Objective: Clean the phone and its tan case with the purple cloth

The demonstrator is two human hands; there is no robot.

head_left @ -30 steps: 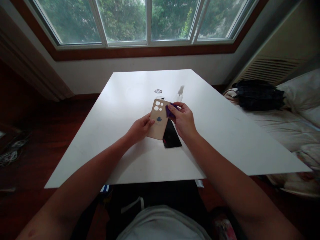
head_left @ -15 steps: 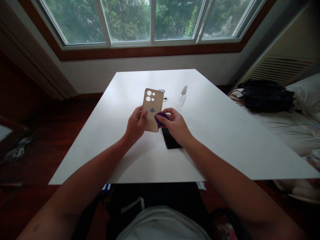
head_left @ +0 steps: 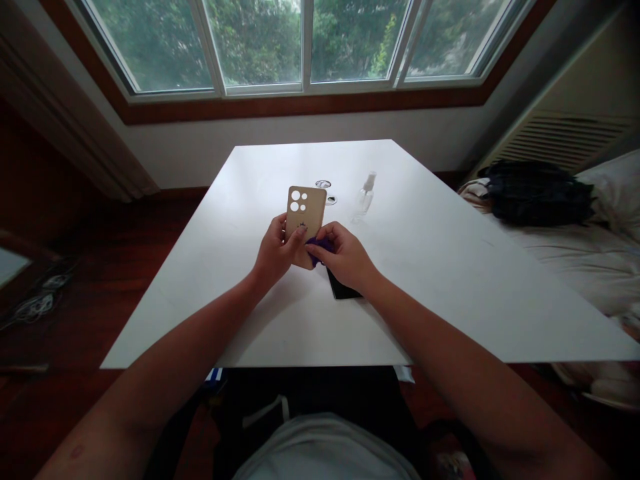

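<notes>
My left hand (head_left: 277,245) grips a tan phone case (head_left: 313,208) by its left side, thumb across the back over a dark leaf print. The case is held up above the table, its camera cutouts at the top. Pinched in my right hand (head_left: 347,253) is a purple cloth (head_left: 323,245), pressed against the lower right edge of the case. Beneath my right hand a black phone (head_left: 343,287) lies on the white table (head_left: 200,287), partly covered by the hand.
A clear spray bottle (head_left: 367,193) stands on the table beyond my right hand. Two small round items, a ring-like one (head_left: 323,184) and another (head_left: 331,200), lie behind the case. A black bag (head_left: 537,192) rests on the bed (head_left: 555,260) at right.
The case has dropped slightly and tilted, and my left thumb now lies over the leaf print. My right hand has moved the cloth a little down and left along the case.
</notes>
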